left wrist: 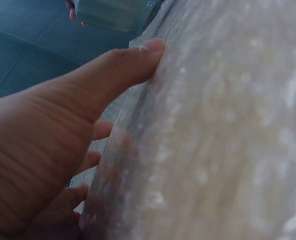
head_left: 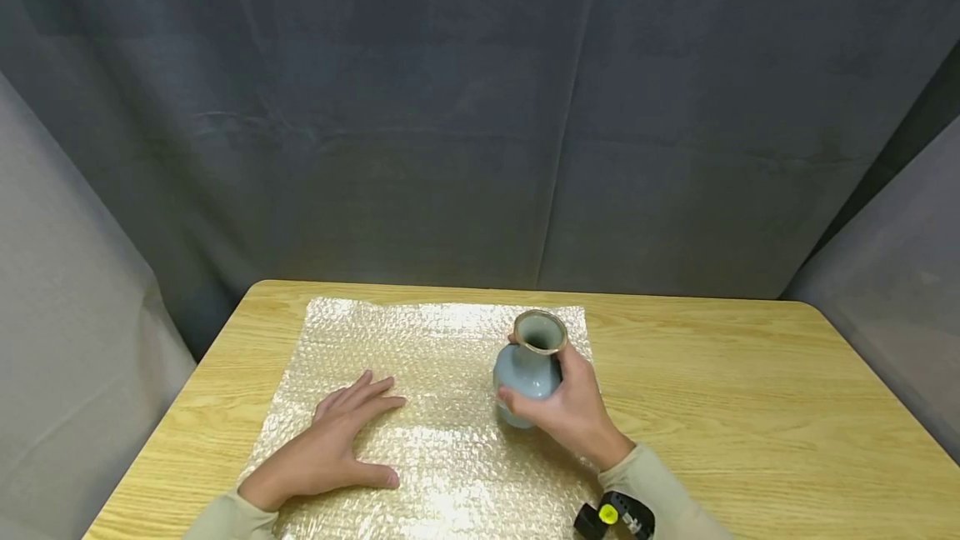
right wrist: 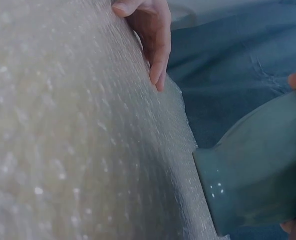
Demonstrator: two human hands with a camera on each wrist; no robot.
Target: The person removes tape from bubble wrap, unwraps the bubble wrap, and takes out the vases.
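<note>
A pale blue-green ceramic vase [head_left: 527, 371] with a brown rim stands nearly upright over the right part of a bubble wrap sheet [head_left: 442, 432]. My right hand [head_left: 573, 407] grips it around the body, thumb on the near side and most of the other fingers hidden behind it. In the right wrist view the foot of the vase [right wrist: 257, 170] is close over the wrap. On the left part of the sheet rests my left hand [head_left: 330, 444], fingers spread and holding nothing. Its thumb [left wrist: 133, 65] touches the wrap in the left wrist view.
The bubble wrap lies flat on a light wooden table [head_left: 750, 390], whose wood shows to the right and left of it. A dark grey curtain [head_left: 450, 123] hangs behind the far edge. Paler cloth [head_left: 67, 315] drapes at the left side, and more at the right.
</note>
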